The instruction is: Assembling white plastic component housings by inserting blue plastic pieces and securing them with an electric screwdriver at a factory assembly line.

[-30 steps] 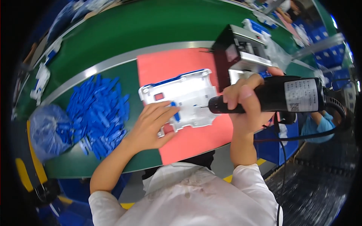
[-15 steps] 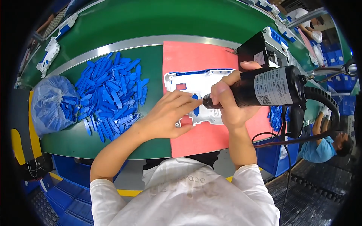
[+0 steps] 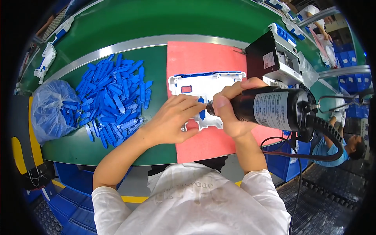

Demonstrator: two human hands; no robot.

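A white plastic housing (image 3: 215,81) with a blue edge strip lies on the pink mat, its cut-out side toward me. On it sits a narrow blue plastic piece (image 3: 202,113), upright in the view. My left hand (image 3: 172,117) rests over the housing's left part, fingers stretched toward the blue piece and thumb apart. My right hand (image 3: 235,113) is wrapped round a black electric screwdriver (image 3: 250,105), held slanted with its nose beside the left fingertips, over the blue piece. The screwdriver's bit tip is hidden.
Left on the green bench lie a heap of blue plastic pieces (image 3: 113,90) and a clear bag (image 3: 53,109) of more. A black-and-silver machine (image 3: 270,55) stands back right. Hose and cables (image 3: 333,137) hang at right. A co-worker (image 3: 333,149) is beyond; white housings (image 3: 46,60) lie far left.
The screwdriver's rear end has swung toward me and its body has lowered, uncovering more of the machine behind. My left hand stays nearly in place.
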